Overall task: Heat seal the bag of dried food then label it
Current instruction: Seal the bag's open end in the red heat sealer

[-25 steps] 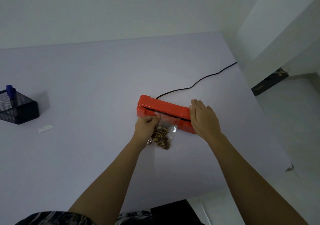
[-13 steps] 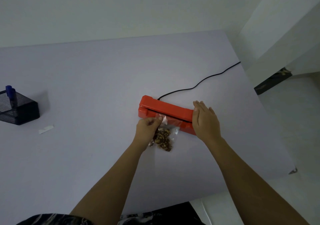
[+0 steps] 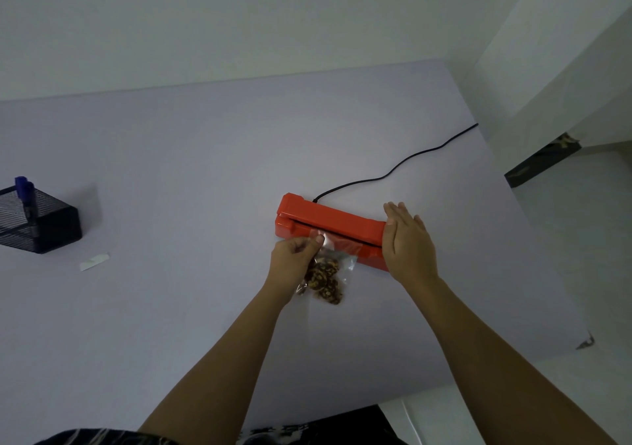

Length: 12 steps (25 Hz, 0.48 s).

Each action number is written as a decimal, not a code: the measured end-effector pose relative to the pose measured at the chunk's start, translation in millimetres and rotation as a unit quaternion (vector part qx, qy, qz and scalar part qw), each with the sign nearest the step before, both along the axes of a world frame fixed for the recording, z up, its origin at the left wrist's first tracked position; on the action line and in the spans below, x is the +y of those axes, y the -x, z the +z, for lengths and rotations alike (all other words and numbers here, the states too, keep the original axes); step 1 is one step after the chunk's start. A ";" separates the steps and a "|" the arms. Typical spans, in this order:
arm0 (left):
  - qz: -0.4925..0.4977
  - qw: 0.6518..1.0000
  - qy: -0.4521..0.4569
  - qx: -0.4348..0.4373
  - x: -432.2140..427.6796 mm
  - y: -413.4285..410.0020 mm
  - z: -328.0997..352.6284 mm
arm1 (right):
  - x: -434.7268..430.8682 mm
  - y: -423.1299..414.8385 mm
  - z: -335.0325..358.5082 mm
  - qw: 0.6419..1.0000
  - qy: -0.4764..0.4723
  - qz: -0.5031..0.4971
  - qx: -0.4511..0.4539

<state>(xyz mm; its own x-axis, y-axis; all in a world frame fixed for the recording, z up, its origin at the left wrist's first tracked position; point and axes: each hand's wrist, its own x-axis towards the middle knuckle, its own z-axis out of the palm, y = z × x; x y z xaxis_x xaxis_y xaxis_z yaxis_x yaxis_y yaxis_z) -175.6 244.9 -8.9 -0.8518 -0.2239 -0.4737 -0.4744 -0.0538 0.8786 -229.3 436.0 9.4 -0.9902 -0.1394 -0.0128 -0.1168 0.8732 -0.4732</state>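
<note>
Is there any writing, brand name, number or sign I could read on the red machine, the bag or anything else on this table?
None can be read.
Red heat sealer: no visible brand or marking.
Clear bag of dried food: no print seen.
White label strip: looks blank from here.
Blue markers in the black mesh holder: any print is too small to tell.

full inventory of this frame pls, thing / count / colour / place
heat sealer: 1, red-orange, table centre-right, arm down on the bag's top
power cord: 1, black, from the sealer's back to the table's right edge
bag of dried food: 1, clear with brown pieces, in front of the sealer
mesh holder: 1, black, table left
markers: 2 it seems, blue, in the holder
label strip: 1, white, near the holder
table: 1, pale lilac
left hand: pinching the bag
right hand: flat on the sealer's right end
</note>
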 end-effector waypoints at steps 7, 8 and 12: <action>0.001 1.000 -0.001 -0.006 -1.7 0.6 -3.1 | -0.8 0.5 0.7 1.000 0.009 -0.002 -0.001; 0.001 1.000 -0.004 -0.007 -1.7 0.6 -3.8 | -0.5 0.4 0.5 1.000 0.009 -0.002 -0.001; 0.004 1.000 -0.008 -0.006 -0.3 0.7 -3.9 | 0.7 0.8 -0.5 1.000 0.013 -0.001 -0.003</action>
